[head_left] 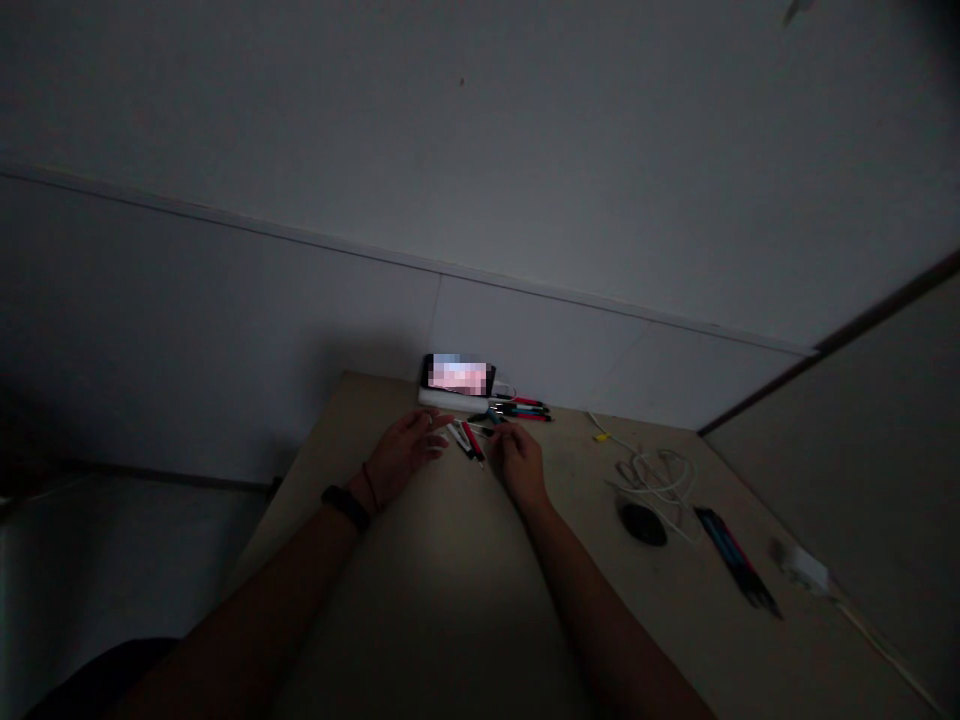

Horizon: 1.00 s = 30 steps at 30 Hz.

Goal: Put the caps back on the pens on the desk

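My left hand [409,450] is over the table with its fingers apart, just left of some pens. A red pen [473,441] and a white and black pen [459,438] lie side by side between my hands. On their right, my right hand [517,460] has its thumb and fingers pressed together at the end of a dark, thin item; its fingertips are too dim to tell what they hold. Behind my hands a lit phone [458,376] leans above a white block [452,402]. More pens [529,408], red, blue and black, lie right of the block.
On the right of the table [420,600] are a black mouse [643,523], a coiled white cable [660,478], a bundle of dark pens [737,562] and a white plug [808,570]. A wall [525,310] stands behind the table.
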Each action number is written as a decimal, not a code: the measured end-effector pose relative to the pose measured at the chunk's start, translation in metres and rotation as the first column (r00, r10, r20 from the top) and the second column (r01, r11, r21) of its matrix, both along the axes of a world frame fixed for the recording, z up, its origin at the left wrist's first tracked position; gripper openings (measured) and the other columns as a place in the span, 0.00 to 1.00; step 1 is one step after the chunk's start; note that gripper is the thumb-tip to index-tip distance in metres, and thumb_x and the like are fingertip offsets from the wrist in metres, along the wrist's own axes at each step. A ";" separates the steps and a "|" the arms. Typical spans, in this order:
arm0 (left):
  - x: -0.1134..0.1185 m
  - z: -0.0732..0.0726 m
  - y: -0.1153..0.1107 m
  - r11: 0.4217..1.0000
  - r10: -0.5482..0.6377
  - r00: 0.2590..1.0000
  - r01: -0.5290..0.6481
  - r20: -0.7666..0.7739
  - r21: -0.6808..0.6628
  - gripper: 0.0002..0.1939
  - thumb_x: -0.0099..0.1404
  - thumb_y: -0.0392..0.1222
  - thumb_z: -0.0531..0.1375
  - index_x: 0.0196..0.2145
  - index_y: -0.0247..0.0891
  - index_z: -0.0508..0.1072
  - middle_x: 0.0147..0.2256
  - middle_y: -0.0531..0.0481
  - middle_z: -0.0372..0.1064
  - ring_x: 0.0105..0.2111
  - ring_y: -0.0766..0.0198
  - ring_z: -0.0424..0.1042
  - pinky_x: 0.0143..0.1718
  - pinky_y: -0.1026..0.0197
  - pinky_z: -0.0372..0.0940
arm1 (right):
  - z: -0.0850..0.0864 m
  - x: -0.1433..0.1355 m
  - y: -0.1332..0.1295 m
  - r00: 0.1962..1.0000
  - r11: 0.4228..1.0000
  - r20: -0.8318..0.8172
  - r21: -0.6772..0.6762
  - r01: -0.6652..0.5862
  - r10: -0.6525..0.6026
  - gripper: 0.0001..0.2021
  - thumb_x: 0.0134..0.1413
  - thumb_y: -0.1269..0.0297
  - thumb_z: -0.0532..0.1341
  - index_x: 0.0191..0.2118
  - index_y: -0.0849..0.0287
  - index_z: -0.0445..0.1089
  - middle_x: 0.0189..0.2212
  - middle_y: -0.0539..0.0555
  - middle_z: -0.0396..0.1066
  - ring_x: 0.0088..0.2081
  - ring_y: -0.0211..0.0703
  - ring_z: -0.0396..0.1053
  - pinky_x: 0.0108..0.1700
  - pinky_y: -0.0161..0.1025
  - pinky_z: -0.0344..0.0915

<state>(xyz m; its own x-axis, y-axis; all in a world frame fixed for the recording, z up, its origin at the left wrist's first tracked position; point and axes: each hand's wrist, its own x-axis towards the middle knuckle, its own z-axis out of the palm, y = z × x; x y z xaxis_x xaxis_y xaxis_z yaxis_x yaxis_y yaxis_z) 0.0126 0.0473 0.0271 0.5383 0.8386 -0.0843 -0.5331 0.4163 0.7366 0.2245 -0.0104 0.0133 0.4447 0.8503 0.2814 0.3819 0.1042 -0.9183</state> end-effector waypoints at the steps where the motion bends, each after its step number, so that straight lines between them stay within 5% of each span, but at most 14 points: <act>1: 0.000 0.000 0.000 1.000 -0.001 1.000 0.001 0.001 0.001 0.11 0.66 0.42 0.67 0.43 0.37 0.72 0.52 0.40 0.75 0.33 0.67 0.78 0.34 0.65 0.70 | 0.001 0.000 0.000 1.000 1.000 0.016 -0.003 0.002 -0.002 0.15 0.58 0.52 0.54 0.33 0.58 0.71 0.28 0.53 0.74 0.26 0.43 0.66 0.29 0.38 0.63; 9: 0.003 -0.002 -0.001 0.998 0.056 0.997 -0.055 -0.045 0.007 0.14 0.61 0.45 0.70 0.38 0.36 0.71 0.48 0.42 0.77 0.31 0.69 0.77 0.36 0.64 0.70 | 0.003 -0.002 0.000 1.000 1.000 0.011 0.000 0.015 -0.015 0.18 0.55 0.51 0.60 0.44 0.59 0.73 0.35 0.58 0.80 0.35 0.49 0.75 0.38 0.43 0.71; 22: 0.007 0.001 -0.002 0.984 0.177 0.977 -0.176 -0.119 0.018 0.18 0.53 0.45 0.74 0.34 0.35 0.72 0.37 0.46 0.78 0.27 0.71 0.73 0.32 0.65 0.70 | 0.008 0.012 0.002 0.947 0.961 -0.261 0.153 0.230 -0.185 0.20 0.46 0.48 0.68 0.36 0.59 0.67 0.31 0.56 0.78 0.26 0.42 0.73 0.30 0.39 0.70; 30: 0.012 -0.003 -0.003 0.926 0.357 0.905 -0.310 -0.234 0.215 0.19 0.53 0.48 0.71 0.37 0.34 0.74 0.36 0.46 0.77 0.25 0.70 0.70 0.29 0.64 0.68 | 0.013 0.023 -0.002 0.955 0.939 -0.066 0.177 0.295 -0.288 0.23 0.56 0.47 0.59 0.44 0.63 0.74 0.36 0.60 0.79 0.28 0.42 0.72 0.32 0.39 0.69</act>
<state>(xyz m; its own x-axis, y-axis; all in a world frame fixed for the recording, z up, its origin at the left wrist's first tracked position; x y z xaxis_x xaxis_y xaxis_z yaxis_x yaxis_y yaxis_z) 0.0242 0.0447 0.0244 0.2025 0.9789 -0.0258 -0.3953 0.1058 0.9124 0.2472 -0.0129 0.0259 0.6790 0.6171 0.3976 0.3855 0.1611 -0.9085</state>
